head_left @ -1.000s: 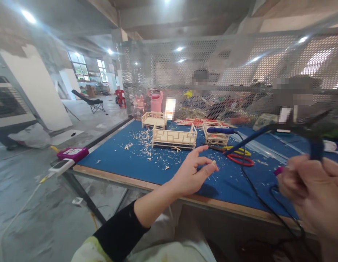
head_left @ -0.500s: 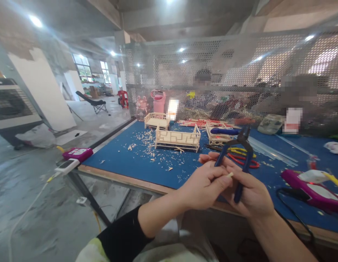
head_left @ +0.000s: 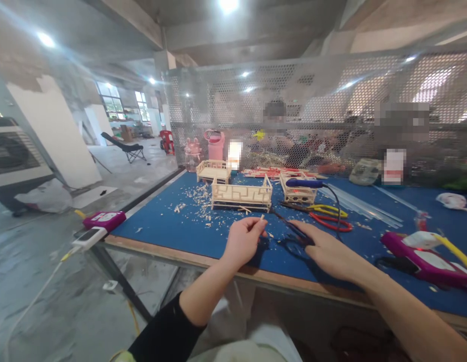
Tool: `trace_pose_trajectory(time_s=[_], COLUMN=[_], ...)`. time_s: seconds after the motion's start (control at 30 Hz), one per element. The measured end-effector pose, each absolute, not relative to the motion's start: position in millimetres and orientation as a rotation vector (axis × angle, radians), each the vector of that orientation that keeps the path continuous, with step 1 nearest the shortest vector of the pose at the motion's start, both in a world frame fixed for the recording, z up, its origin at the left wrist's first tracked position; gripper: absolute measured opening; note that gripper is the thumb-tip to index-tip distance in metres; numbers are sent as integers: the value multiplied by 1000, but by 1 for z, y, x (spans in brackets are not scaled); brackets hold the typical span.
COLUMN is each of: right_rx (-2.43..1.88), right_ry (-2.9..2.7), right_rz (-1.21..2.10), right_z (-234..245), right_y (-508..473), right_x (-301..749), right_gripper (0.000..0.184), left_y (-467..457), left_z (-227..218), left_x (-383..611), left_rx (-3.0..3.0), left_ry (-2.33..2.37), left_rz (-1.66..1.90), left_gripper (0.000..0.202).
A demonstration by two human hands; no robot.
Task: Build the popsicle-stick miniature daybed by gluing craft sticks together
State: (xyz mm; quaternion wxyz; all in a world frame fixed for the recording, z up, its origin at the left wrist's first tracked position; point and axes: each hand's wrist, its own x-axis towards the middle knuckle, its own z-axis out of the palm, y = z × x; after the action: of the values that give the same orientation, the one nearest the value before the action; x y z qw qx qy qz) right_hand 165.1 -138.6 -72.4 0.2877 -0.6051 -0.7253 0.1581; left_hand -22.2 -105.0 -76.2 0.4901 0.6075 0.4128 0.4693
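Note:
My left hand [head_left: 244, 242] is closed in a pinch over the front of the blue mat. A short pale wooden stick [head_left: 262, 217] sticks up from its fingertips. To the right, my right hand [head_left: 329, 249] is closed on a slim dark tool [head_left: 289, 226] whose tip points left and away from me; its exact kind is unclear. Under that hand lies a dark looped shape [head_left: 293, 247], perhaps the blue-handled pliers. Just beyond both hands stands a small wooden model bench [head_left: 241, 195] with a latticed back. A second wooden model [head_left: 213, 172] is behind it, and a third [head_left: 298, 195] stands to the right.
A blue-handled corded tool [head_left: 304, 183] rests across the right model. Near it lie yellow handles [head_left: 329, 208] and red handles [head_left: 333, 226], clear strips [head_left: 363, 208] and a purple power strip [head_left: 425, 261]. Wood scraps [head_left: 199, 201] litter the mat. Behind rises a perforated screen [head_left: 312, 85].
My hands have moved apart, the left one with the stick going left. The blue-handled pliers are no longer upright in my right hand, which now holds the slim dark tool.

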Motion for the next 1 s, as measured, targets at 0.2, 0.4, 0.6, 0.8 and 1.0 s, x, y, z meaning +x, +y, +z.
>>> trace_pose_trajectory(time_s=[0.2,0.4,0.6,0.8,1.0], right_rx=[-1673,-1677,-1735,-1697,-1799], right_ry=[-2070,-2075,-2114,-2105,-2119], right_rz=[314,190,189,85,27], right_z=[-80,-84,-83,-81,-67], right_y=[-140,-139,-141,-142,-147], right_x=[156,162,160,153,142], right_gripper=[69,67,71,61,45], left_y=[-107,-107,-110,-111,-110], left_z=[-76,-77,-76,-73,-75], left_x=[-24,-25,-25,-25,-26], left_rx=[1486,1421,1518,1546,1616], left_ry=[974,979,1007,1046,1071], left_rz=[1175,1224,1191,1162,1180], left_gripper=[27,31,21,20,22])
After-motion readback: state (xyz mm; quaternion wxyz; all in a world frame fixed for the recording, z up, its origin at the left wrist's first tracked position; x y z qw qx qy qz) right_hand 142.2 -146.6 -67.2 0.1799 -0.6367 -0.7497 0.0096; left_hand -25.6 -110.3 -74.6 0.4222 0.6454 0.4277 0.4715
